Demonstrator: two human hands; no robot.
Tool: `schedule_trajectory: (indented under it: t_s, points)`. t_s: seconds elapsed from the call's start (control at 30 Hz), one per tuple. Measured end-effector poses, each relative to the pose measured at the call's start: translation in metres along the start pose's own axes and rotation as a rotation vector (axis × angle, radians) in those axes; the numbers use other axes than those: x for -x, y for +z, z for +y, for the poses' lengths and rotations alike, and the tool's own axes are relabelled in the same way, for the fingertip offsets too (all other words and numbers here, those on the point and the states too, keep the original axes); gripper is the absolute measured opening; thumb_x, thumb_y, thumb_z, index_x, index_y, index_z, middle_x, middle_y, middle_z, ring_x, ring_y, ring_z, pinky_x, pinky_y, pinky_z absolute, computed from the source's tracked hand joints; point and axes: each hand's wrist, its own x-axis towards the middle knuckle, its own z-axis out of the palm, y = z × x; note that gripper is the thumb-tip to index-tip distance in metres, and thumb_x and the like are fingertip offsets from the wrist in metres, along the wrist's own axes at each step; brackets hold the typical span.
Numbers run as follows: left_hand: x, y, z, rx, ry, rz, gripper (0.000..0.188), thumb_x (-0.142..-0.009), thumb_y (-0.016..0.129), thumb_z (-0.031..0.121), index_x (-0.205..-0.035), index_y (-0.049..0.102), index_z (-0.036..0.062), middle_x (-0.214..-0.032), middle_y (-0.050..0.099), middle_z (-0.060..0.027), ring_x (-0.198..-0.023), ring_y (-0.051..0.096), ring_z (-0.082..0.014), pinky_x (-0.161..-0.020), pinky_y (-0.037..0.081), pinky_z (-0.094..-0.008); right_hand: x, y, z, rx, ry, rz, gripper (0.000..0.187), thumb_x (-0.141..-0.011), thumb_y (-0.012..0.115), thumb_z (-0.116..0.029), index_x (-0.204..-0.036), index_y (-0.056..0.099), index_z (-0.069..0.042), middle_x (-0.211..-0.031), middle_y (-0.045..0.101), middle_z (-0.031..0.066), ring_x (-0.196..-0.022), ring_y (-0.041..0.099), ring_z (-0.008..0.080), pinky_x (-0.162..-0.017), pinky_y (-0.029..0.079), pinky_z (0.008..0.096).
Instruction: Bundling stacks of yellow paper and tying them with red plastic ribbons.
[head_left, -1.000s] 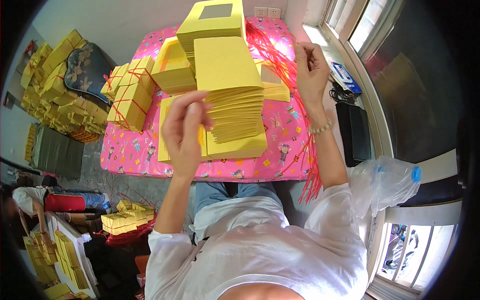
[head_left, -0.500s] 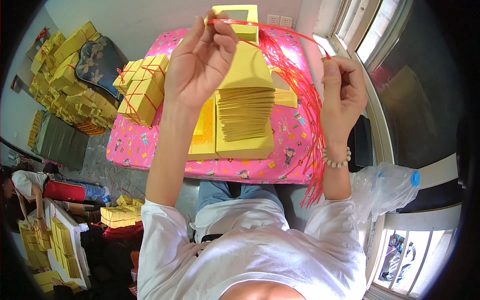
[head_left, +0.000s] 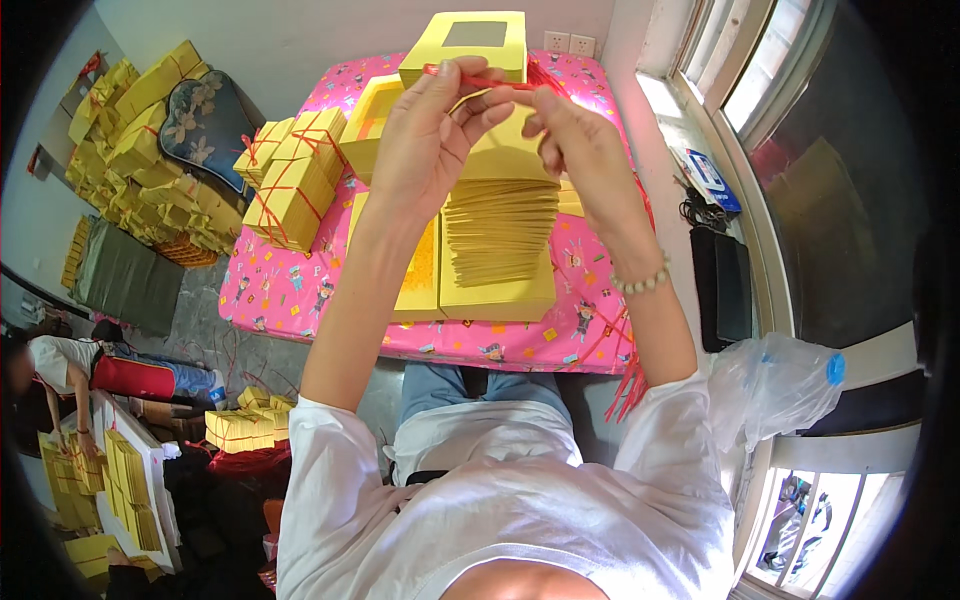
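Observation:
Above the far side of the table, my left hand [head_left: 435, 130] pinches a thin red ribbon [head_left: 512, 85] between its fingertips. My right hand [head_left: 580, 145] is close beside it, fingers curled on the same ribbon. Below my hands stands a stack of yellow paper pieces [head_left: 500, 235], fanned at its near side, resting on a yellow box [head_left: 500, 297]. A bunch of loose red ribbons [head_left: 628, 385] runs down the table's right side, mostly hidden behind my right forearm. Behind my hands is a yellow box with a grey window [head_left: 474, 36].
Yellow bundles tied with red ribbon [head_left: 290, 205] sit at left on the pink patterned tablecloth [head_left: 275, 295]. More yellow bundles [head_left: 140, 160] pile up beyond a chair [head_left: 205, 125]. Another person [head_left: 70, 370] handles yellow stacks at lower left. A clear plastic bag [head_left: 765, 390] is by the window.
My right hand has moved left, right up to my left hand. The ribbon stretched between them now spans a short gap. The view has shifted slightly.

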Motion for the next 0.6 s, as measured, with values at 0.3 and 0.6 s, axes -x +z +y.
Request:
schedule_trajectory:
  t_s: [0.3,0.6]
  points:
    - [0.002,-0.046,0.005,0.104,-0.066,0.037,0.024,-0.096,0.049,0.023,-0.107,0.058,0.0031,-0.103,0.062,-0.0086,-0.081,0.063,-0.0115,-0.067,0.056,-0.0217,-0.023,-0.017,0.031,-0.197,-0.028,0.284,0.027,-0.089,0.062,-0.026,-0.098,0.067,-0.002,-0.072,0.053,-0.0034,-0.054,0.042,0.0015,-0.048,0.035,0.0176]
    - [0.029,-0.117,-0.036,0.289,-0.148,0.388,0.020,-0.091,0.058,0.023,-0.105,0.060,0.0091,-0.091,0.067,-0.0023,-0.064,0.061,-0.0036,-0.053,0.053,-0.0150,-0.013,-0.040,0.093,-0.222,0.232,0.374,0.022,-0.088,0.062,-0.031,-0.079,0.060,-0.011,-0.061,0.051,-0.0058,-0.052,0.046,0.0022,-0.047,0.036,0.0169]
